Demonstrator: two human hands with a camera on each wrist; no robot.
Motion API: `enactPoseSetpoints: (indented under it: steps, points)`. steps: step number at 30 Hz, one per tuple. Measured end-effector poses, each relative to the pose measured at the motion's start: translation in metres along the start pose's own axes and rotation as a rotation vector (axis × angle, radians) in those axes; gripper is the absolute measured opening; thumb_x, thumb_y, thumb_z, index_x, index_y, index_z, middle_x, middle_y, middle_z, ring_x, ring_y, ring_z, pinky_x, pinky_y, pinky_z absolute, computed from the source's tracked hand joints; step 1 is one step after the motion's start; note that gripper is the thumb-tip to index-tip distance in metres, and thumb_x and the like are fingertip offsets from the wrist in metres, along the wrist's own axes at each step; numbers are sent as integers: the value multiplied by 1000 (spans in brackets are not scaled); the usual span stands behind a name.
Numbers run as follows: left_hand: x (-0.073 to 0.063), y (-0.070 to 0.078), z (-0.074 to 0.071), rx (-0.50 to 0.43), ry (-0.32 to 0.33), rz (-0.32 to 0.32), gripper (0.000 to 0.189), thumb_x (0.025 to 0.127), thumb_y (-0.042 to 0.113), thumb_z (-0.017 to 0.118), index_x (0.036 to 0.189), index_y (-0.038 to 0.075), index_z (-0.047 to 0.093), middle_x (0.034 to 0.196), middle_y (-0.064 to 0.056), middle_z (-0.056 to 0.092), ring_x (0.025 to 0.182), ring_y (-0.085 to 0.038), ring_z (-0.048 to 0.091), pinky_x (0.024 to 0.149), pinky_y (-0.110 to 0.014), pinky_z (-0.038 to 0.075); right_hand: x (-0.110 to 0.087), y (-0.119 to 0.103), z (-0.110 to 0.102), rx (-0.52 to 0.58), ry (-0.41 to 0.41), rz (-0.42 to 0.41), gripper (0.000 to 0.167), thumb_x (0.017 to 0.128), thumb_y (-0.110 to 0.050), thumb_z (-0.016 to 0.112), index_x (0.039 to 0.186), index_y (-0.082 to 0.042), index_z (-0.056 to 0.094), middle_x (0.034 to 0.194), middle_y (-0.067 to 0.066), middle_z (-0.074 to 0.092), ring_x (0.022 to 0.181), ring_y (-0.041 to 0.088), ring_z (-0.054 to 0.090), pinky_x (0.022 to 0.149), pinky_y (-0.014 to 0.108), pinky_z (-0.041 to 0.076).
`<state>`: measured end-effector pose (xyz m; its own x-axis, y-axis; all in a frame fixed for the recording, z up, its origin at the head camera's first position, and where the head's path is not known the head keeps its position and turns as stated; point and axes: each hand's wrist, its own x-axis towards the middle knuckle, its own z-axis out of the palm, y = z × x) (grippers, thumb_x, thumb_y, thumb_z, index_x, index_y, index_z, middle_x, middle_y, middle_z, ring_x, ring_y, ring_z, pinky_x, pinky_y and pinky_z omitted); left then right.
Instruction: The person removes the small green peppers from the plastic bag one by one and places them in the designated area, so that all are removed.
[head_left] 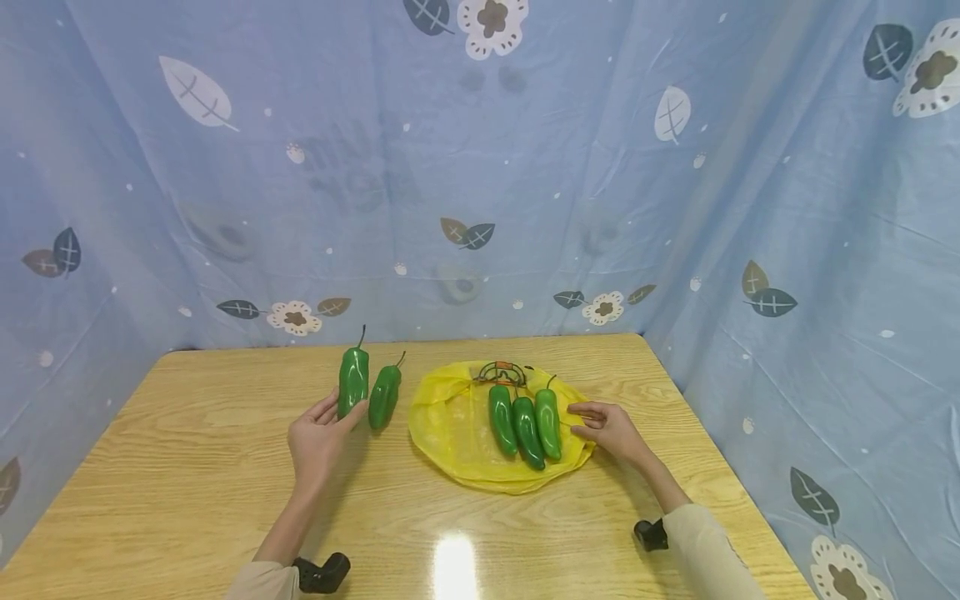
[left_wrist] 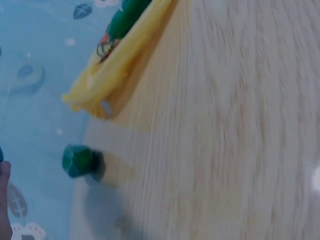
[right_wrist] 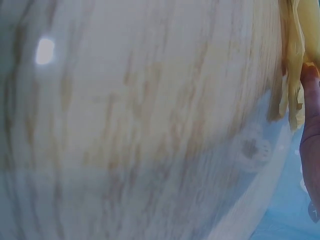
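Observation:
My left hand (head_left: 318, 442) grips a green chili pepper (head_left: 353, 379) by its lower end, its stem pointing up and away. Just right of it, a second green pepper (head_left: 385, 396) lies on the table; its blunt end (left_wrist: 77, 161) shows in the left wrist view. A yellow plastic bag (head_left: 450, 417) lies spread in the middle, bearing three peppers side by side: left (head_left: 502, 419), middle (head_left: 528, 432) and right (head_left: 548, 423). At the bag's right edge, my right hand (head_left: 611, 429) touches the plastic, thumb and fingers apart. Only part of that hand shows in the right wrist view.
A dark and orange printed mark (head_left: 502, 372) shows at the bag's far edge. The wooden table (head_left: 187, 483) meets a blue patterned curtain (head_left: 360, 208) behind and at the sides. Black devices (head_left: 324, 573) sit at the wrists. Light glares off the near tabletop.

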<state>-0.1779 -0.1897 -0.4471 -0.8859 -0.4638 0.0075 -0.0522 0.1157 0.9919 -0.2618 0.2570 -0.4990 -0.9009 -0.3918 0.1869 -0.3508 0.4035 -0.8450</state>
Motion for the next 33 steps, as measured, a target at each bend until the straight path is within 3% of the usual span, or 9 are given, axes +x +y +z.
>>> enactPoseSetpoints:
  steps: [2, 6, 11, 16, 23, 33]
  points:
    - [1, -4, -3, 27, 10, 16, 63, 79, 31, 80, 129, 0, 58, 130, -18, 58, 115, -29, 59, 72, -6, 51, 0, 1, 0, -8, 1, -23, 36, 87, -4, 70, 118, 10, 61, 117, 24, 64, 104, 33, 65, 88, 28, 55]
    - [4, -11, -10, 80, 11, 39, 63, 79, 32, 80, 128, -1, 58, 130, -22, 56, 115, -34, 58, 68, -3, 49, 0, -2, 0, 8, -7, 24, 38, 87, -7, 70, 120, 10, 60, 119, 25, 62, 107, 36, 62, 91, 31, 54]
    - [7, -18, -13, 95, 3, 29, 65, 80, 36, 79, 128, -2, 58, 132, -23, 54, 118, -37, 56, 66, -2, 47, -1, -6, 0, 13, -11, 67, 39, 88, -6, 69, 122, 12, 58, 123, 29, 59, 111, 41, 59, 94, 36, 52]
    - [11, -23, -13, 104, 9, 17, 65, 80, 38, 77, 128, -2, 58, 132, -23, 54, 118, -35, 56, 67, -2, 47, 0, -5, 0, 16, -13, 83, 40, 88, -6, 70, 122, 10, 59, 123, 26, 60, 111, 39, 60, 94, 33, 52]
    - [20, -29, -9, 126, 32, 100, 59, 81, 29, 78, 124, -7, 59, 122, -26, 60, 108, -36, 62, 65, -4, 50, 0, -4, 0, 33, -16, 109, 39, 87, -6, 70, 122, 8, 60, 123, 25, 60, 112, 38, 59, 94, 32, 52]
    - [37, -31, -6, 204, 51, 176, 55, 81, 24, 79, 121, -9, 61, 117, -27, 62, 104, -36, 64, 64, -1, 47, 0, -3, 0, 43, -28, 83, 40, 87, -8, 70, 122, 9, 60, 123, 26, 60, 111, 39, 59, 94, 31, 52]
